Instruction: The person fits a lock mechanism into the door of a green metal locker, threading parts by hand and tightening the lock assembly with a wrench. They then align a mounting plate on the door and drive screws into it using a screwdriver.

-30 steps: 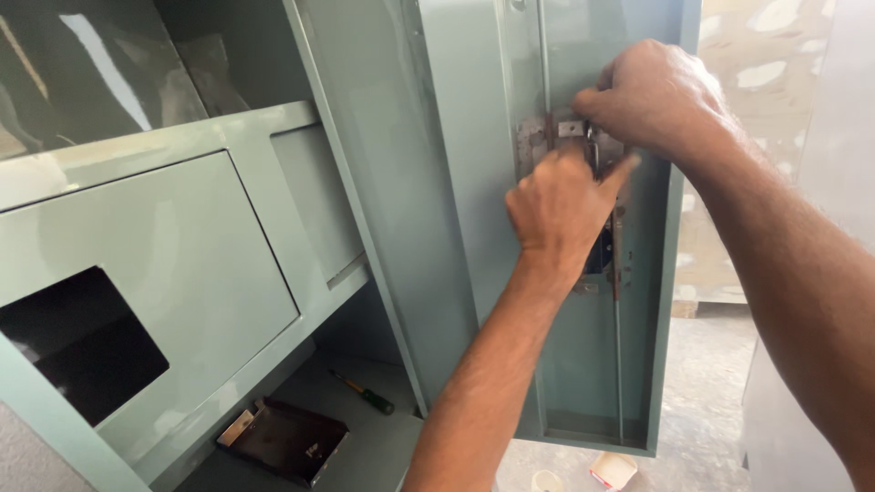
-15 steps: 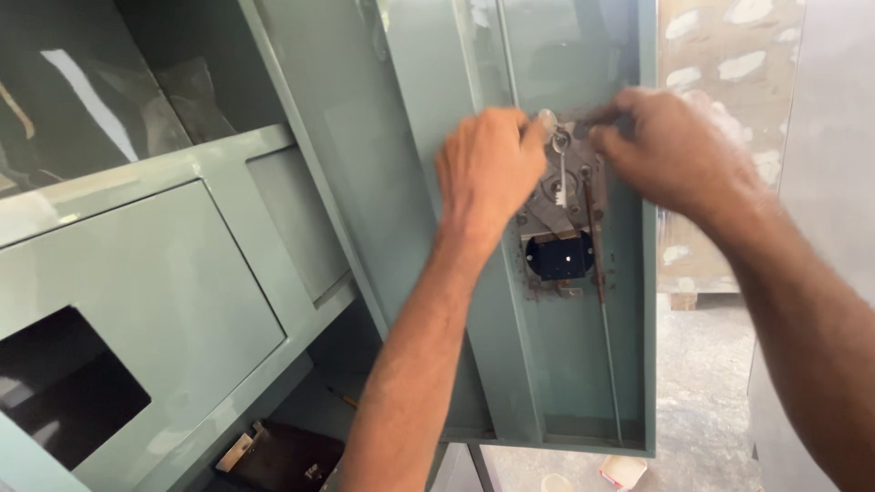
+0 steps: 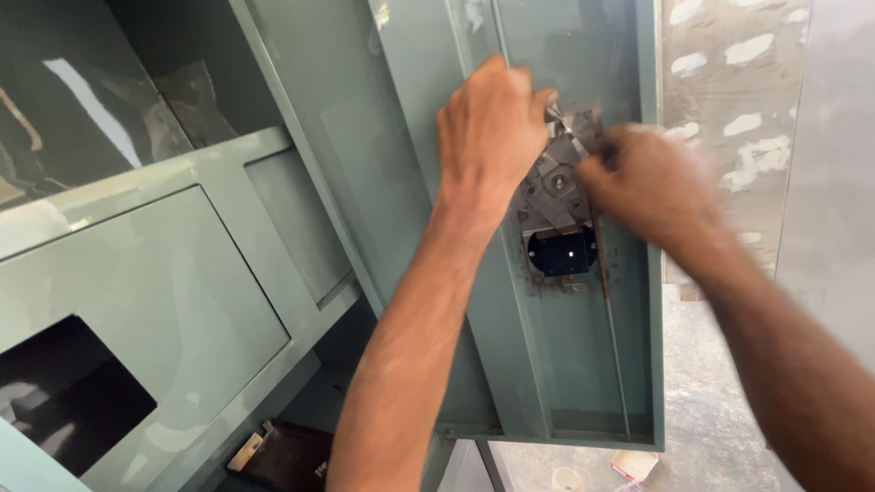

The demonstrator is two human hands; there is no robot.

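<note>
Both hands are working at a metal lock mechanism [image 3: 558, 196] mounted on the inner face of an open grey-green cabinet door [image 3: 583, 364], in the upper middle of the frame. The left hand [image 3: 488, 128] is pressing against the upper left part of the mechanism, its grip curled around the top plates. The right hand [image 3: 652, 187], blurred by motion, is closing its grip on something small at the mechanism's right edge; what it is pinching cannot be told.

As a judgement, the fitting looks partly done: the grey plates are already sitting on the door above a dark rectangular opening [image 3: 562, 252], and a thin vertical rod [image 3: 612, 346] is running down from them toward the door's lower edge. The hands are probably seating or fastening the upper pieces. The cabinet body [image 3: 137, 301] is filling the left of the frame.
</note>
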